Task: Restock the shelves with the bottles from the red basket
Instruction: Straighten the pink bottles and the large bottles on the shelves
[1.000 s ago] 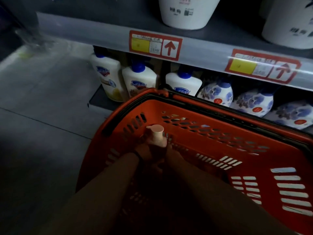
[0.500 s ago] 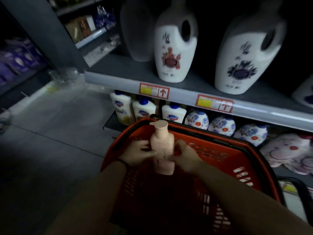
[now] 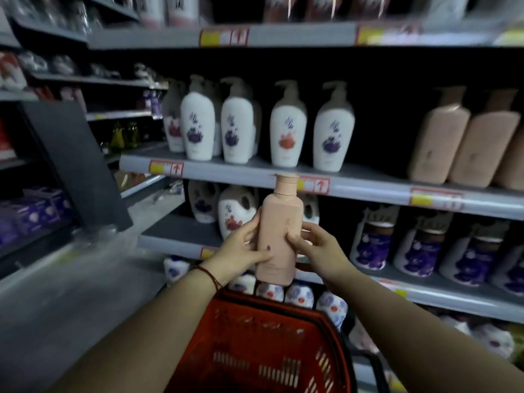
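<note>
Your red basket [image 3: 272, 350] sits at 6 o'clock below your hands; its contents are too dark to tell. You hold the pink bottle [image 3: 279, 231] upright above it, its cap level with the middle shelf edge [image 3: 368, 184]. Open shelf room lies at 2 o'clock, between the white pump bottles [image 3: 287, 126] and the pink bottles [image 3: 465, 140]. Your left hand [image 3: 241, 251] and right hand [image 3: 320, 248] have their fingers clamped on its sides.

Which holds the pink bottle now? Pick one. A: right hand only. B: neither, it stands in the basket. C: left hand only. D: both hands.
D: the left hand and the right hand clasp the pink bottle from either side, upright above the red basket.
</note>
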Demonstrator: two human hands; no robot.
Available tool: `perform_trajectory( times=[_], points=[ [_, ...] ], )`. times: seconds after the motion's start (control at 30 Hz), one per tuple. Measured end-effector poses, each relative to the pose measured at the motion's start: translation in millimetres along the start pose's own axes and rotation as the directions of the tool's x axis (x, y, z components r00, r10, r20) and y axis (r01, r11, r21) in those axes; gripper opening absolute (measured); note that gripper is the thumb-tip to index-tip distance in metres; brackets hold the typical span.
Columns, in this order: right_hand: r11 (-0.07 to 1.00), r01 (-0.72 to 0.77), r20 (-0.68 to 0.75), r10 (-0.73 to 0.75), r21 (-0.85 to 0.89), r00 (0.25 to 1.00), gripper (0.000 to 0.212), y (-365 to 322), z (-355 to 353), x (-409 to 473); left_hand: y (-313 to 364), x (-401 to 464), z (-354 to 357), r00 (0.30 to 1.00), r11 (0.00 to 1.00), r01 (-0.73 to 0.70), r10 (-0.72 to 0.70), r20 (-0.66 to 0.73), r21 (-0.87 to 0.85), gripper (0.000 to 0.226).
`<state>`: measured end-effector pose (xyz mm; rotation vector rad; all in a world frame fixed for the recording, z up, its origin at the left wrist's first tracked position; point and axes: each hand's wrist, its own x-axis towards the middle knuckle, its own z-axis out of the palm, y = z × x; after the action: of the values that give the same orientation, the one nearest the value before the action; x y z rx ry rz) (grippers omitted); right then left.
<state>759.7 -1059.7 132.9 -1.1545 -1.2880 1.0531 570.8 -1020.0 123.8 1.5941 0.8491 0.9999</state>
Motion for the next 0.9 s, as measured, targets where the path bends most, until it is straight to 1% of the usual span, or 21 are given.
perform_trajectory(
  times=[0.07, 0.13, 0.2, 0.23, 0.27, 0.33, 0.43, 0.47, 0.53, 0.6, 0.7, 0.77, 0.9],
  points=[
    [0.998, 0.055, -0.003, -0.055, 0.014, 0.998, 0.026, -32.7, -17.9, -0.7, 31.1, 13.9, 16.6, 0.997, 0.997, -0.078, 0.078, -0.002, -0.02, 0.095],
    [0.993, 0.117, -0.062, -0.118, -0.014, 0.991, 0.03, -61.6, -38.0, 2.1, 58.7, 30.7, 35.0, 0.989, 0.987, -0.145, 0.144, -0.033, -0.064, 0.094],
    [0.982, 0.163, -0.174, -0.178, -0.096, 0.968, 0.036, -86.7, -60.8, 6.7, 80.9, 50.1, 54.3, 0.98, 0.974, -0.199, 0.196, -0.041, -0.112, 0.092],
    [0.969, 0.19, -0.211, -0.221, -0.159, 0.952, 0.039, -97.3, -72.7, 9.4, 91.0, 60.3, 64.6, 0.975, 0.968, -0.224, 0.222, -0.027, -0.117, 0.091],
    [0.95, 0.221, -0.217, -0.268, -0.22, 0.939, 0.044, -105.7, -85.9, 12.3, 100.4, 70.5, 74.8, 0.969, 0.963, -0.248, 0.248, -0.016, -0.108, 0.089],
    [0.91, 0.266, -0.174, -0.333, -0.319, 0.927, 0.059, -115.5, -113.9, 19.5, 116.2, 92.2, 94.6, 0.955, 0.952, -0.296, 0.297, 0.005, -0.076, 0.086],
    [0.863, 0.286, -0.055, -0.338, -0.415, 0.94, 0.087, -115.3, -148.3, 28.4, 130.2, 124.1, 122.6, 0.941, 0.939, -0.334, 0.337, 0.031, -0.076, 0.083],
    [0.839, 0.277, -0.038, -0.332, -0.469, 0.942, 0.096, -113.1, -156.4, 32.3, 131.9, 134.7, 130.9, 0.939, 0.937, -0.34, 0.343, 0.034, -0.079, 0.083],
    [0.771, 0.231, -0.066, -0.333, -0.594, 0.941, 0.109, -109.3, -171.0, 41.5, 130.5, 156.2, 147.2, 0.936, 0.935, -0.345, 0.349, 0.048, -0.078, 0.082],
    [0.758, 0.217, -0.118, -0.36, -0.615, 0.925, 0.112, -105.9, -187.0, 55.1, 127.0, 181.2, 160.2, 0.928, 0.928, -0.367, 0.37, 0.043, -0.066, 0.081],
    [0.771, 0.248, -0.154, -0.407, -0.586, 0.9, 0.108, -107.0, -207.2, 80.5, 125.7, 221.2, 171.8, 0.914, 0.914, -0.402, 0.405, 0.028, -0.059, 0.081],
    [0.765, 0.239, -0.186, -0.422, -0.598, 0.887, 0.105, -108.1, -216.4, 98.5, 125.3, 245.6, 176.9, 0.909, 0.908, -0.414, 0.416, 0.026, -0.065, 0.083],
    [0.77, 0.172, -0.22, -0.377, -0.614, 0.9, 0.107, -100.4, -228.4, 126.2, 109.4, 282.9, 186.8, 0.91, 0.911, -0.412, 0.413, 0.043, -0.035, 0.086]
  ],
)
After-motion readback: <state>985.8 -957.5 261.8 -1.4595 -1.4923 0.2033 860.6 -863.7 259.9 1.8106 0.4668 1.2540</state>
